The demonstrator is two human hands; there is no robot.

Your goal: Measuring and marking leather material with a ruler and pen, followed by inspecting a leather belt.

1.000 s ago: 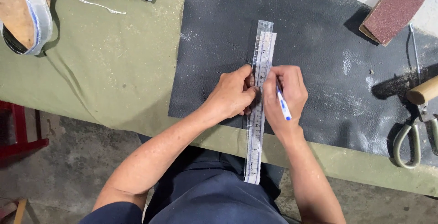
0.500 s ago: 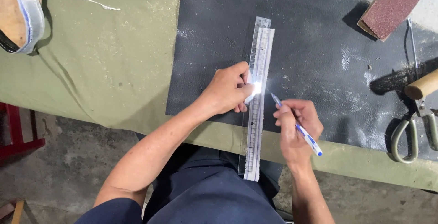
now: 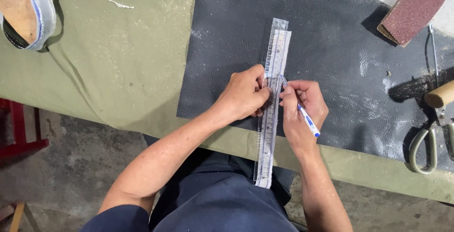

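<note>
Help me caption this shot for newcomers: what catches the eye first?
At centre, the left hand presses a clear ruler lying over a pale strip on a black leather sheet, while the right hand holds a blue pen against its edge. A reddish sanding block sits top right.

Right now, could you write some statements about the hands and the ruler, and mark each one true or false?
1. The left hand presses on the clear ruler. True.
2. The right hand holds scissors. False: it holds a blue and white pen; the scissors lie at the right.
3. The ruler lies wholly on the black sheet. False: its near end overhangs the table edge.
4. The sanding block is untouched. True.
</note>
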